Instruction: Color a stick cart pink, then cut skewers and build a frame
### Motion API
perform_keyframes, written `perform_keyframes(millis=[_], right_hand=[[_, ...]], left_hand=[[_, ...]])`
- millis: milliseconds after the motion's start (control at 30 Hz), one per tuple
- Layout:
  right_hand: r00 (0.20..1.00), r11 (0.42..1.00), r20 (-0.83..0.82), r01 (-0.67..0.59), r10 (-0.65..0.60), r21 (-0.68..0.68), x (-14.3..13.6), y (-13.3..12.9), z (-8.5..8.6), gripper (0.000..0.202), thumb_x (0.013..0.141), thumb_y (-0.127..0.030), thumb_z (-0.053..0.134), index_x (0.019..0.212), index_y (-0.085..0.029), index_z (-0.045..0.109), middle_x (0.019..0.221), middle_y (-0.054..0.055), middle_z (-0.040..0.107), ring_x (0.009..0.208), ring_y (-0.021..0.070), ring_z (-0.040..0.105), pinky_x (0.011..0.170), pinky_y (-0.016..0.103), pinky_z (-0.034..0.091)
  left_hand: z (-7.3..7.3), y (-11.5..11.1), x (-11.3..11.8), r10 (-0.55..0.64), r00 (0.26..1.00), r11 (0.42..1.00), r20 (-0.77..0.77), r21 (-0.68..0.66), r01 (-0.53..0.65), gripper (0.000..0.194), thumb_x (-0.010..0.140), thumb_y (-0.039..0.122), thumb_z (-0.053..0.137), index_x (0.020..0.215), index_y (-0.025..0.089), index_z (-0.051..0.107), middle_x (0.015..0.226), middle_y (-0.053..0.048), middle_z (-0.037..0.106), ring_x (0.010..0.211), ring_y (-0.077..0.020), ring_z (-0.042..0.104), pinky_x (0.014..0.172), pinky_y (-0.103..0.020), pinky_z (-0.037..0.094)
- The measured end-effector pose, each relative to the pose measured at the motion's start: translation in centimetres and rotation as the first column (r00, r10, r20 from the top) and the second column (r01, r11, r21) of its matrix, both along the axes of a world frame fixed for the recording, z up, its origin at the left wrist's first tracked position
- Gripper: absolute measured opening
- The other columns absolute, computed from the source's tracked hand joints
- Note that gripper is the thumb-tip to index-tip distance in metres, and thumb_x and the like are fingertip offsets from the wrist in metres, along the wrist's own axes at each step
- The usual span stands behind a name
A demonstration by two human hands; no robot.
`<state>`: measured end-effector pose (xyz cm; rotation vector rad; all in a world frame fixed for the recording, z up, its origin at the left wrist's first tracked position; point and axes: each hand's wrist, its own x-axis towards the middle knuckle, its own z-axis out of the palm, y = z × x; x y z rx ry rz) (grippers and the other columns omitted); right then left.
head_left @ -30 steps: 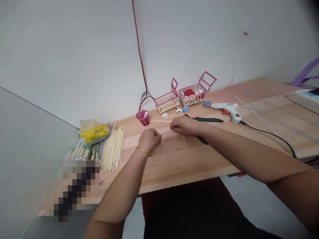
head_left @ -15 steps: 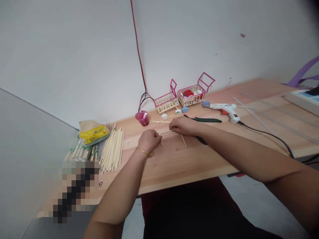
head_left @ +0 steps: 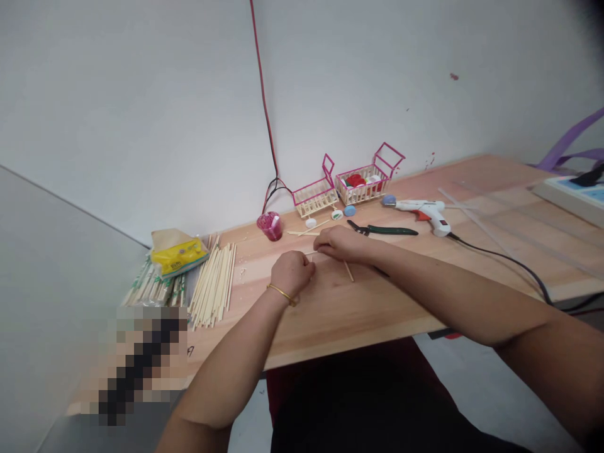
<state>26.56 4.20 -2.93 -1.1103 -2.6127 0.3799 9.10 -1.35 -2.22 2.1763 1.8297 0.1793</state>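
My left hand (head_left: 291, 274), with a gold bracelet at the wrist, is closed at the left end of some thin wooden sticks low over the table. My right hand (head_left: 340, 244) is closed on the sticks just to the right, its fingertips near the left hand's. A short piece of pale stick (head_left: 311, 253) shows between the hands. Another stick (head_left: 348, 271) sticks out below my right hand, slanting toward the table's front edge. The fingers hide most of the joints between the sticks. Behind the hands a few loose sticks (head_left: 314, 228) lie crossed.
Two small stick carts (head_left: 315, 199) (head_left: 362, 182) stand by the wall, near a pink cup (head_left: 270, 226). Green-handled pliers (head_left: 392, 230) and a white glue gun (head_left: 431, 214) lie right. Left are a stick pile (head_left: 213, 286) and a yellow packet (head_left: 179, 257). A power strip (head_left: 573, 196) sits far right.
My left hand has moved right, closer to my right hand, and covers more of the left stick. My right hand has shifted slightly left.
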Motion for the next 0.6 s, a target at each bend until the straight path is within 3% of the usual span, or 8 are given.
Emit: perform_keyframes(millis=[67,167,267,433,500,600], right_hand=[[0.998,0.999,-0.050,0.032,-0.030,0.031,0.8,0.2,0.8,0.024,0.085,-0.020,0.048,0.095,-0.016,0.069,0.099,0.009,0.070,0.091,0.0199,0.061,0.077,0.027,0.040],[0.972,0.975,-0.121,0.211,-0.201,0.075,2.4,0.2,2.6,0.023,0.085,-0.023,0.047,0.095,-0.018,0.068,0.092,0.005,0.071,0.083,0.0174,0.060,0.070,0.025,0.039],[0.942,0.942,-0.045,0.333,-0.332,0.034,3.5,-0.5,3.9,0.018,0.081,-0.028,0.054,0.090,-0.019,0.067,0.080,0.003,0.069,0.068,0.0145,0.057,0.059,0.023,0.034],[0.905,0.940,0.336,0.318,-0.262,-0.125,2.8,-2.4,4.3,0.024,0.073,-0.041,0.063,0.066,-0.019,0.066,0.066,0.006,0.067,0.059,0.0159,0.056,0.051,0.026,0.033],[0.868,0.933,0.445,0.322,-0.222,-0.163,2.1,-3.1,4.3,0.027,0.071,-0.045,0.064,0.065,-0.019,0.068,0.069,0.009,0.069,0.064,0.0195,0.059,0.052,0.027,0.034],[0.856,0.936,0.483,0.302,-0.184,-0.178,1.5,-3.4,4.2,0.025,0.071,-0.042,0.063,0.072,-0.018,0.072,0.077,0.011,0.071,0.070,0.0235,0.063,0.053,0.028,0.037]], left_hand=[[-0.1,-0.2,0.4,-0.006,1.000,0.999,-0.019,0.042,0.007,0.026,0.079,0.028,0.049,0.069,0.018,0.072,0.074,-0.009,0.070,0.072,-0.0190,0.062,0.066,-0.027,0.043],[-0.1,-0.5,0.8,-0.004,0.999,0.997,-0.042,0.075,0.008,0.028,0.081,0.028,0.047,0.071,0.017,0.072,0.077,-0.010,0.071,0.075,-0.0194,0.062,0.068,-0.027,0.044],[-0.1,-0.6,1.1,-0.004,0.999,0.998,-0.040,0.065,0.006,0.030,0.082,0.030,0.046,0.071,0.017,0.071,0.077,-0.010,0.071,0.074,-0.0194,0.062,0.068,-0.027,0.043],[-0.3,-0.4,1.8,0.007,0.999,0.999,-0.038,0.050,-0.005,0.031,0.083,0.033,0.046,0.075,0.017,0.071,0.082,-0.010,0.072,0.079,-0.0197,0.063,0.071,-0.027,0.044],[-0.3,-0.3,2.1,0.001,0.998,0.998,-0.055,0.064,0.002,0.033,0.084,0.033,0.045,0.075,0.017,0.072,0.081,-0.011,0.072,0.079,-0.0205,0.063,0.071,-0.028,0.044],[-0.2,0.0,2.6,-0.023,0.996,0.997,-0.086,0.077,0.030,0.031,0.083,0.030,0.046,0.075,0.016,0.072,0.081,-0.013,0.071,0.080,-0.0217,0.063,0.071,-0.028,0.045]])
